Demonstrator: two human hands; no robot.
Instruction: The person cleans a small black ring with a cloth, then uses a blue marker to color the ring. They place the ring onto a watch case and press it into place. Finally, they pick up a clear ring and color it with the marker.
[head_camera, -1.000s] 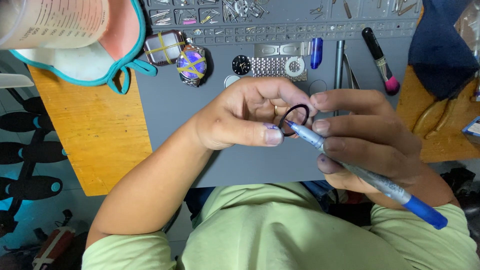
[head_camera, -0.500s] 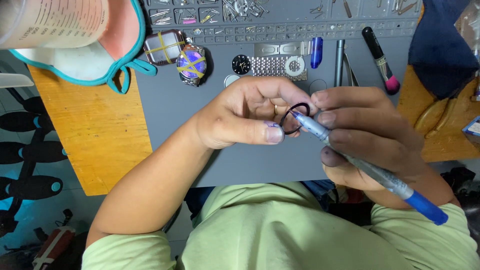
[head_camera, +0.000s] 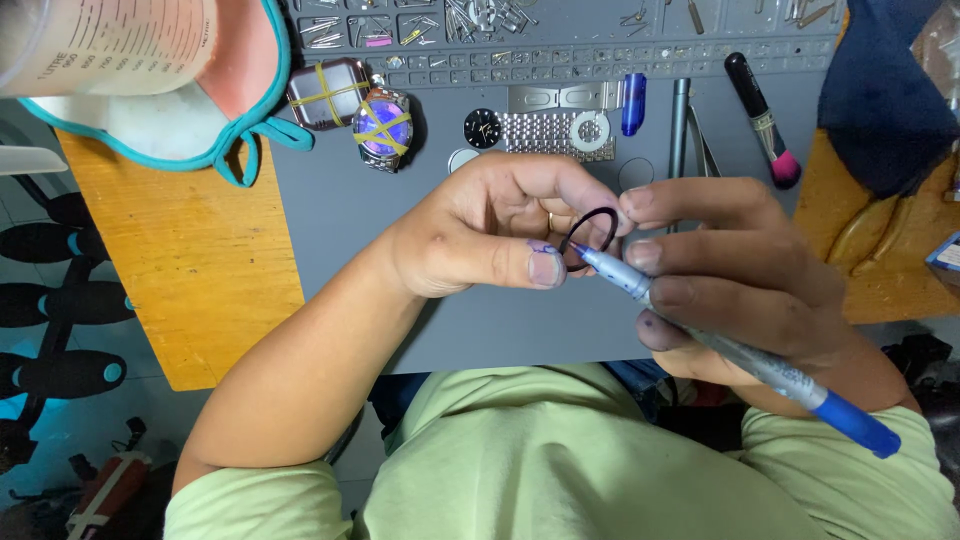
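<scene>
Far to my left, black tool handles (head_camera: 60, 300) lie below the edge of the wooden desk (head_camera: 190, 290), and at the top left corner a pale cup (head_camera: 100, 40) stands on a cloth with a teal border (head_camera: 180, 130). Beside it, on the grey mat (head_camera: 330, 230), sit a square case (head_camera: 325, 92) and a watch (head_camera: 383, 128), each bound with yellow bands. Further along the mat are a black dial (head_camera: 482, 128), a steel bracelet (head_camera: 545, 135) and a white ring (head_camera: 589, 131), with trays of small parts (head_camera: 480, 20) along the top. My left hand (head_camera: 480, 230) is curled over the middle of the mat, its thumb and fingertips pinching a thin black loop (head_camera: 588, 228), which stands just above the mat between my two hands. My right hand (head_camera: 740, 270) meets it there, the forefinger touching the loop's far side, the other fingers closed around a pen (head_camera: 740, 350) with a blue tail; its tip rests against the loop by my left thumb. Behind my right hand lie a blue capsule (head_camera: 632, 103), a grey rod (head_camera: 679, 115) and a black brush with a pink tip (head_camera: 760, 120). At the far right a dark blue cloth (head_camera: 880, 100) covers the desk's corner.
</scene>
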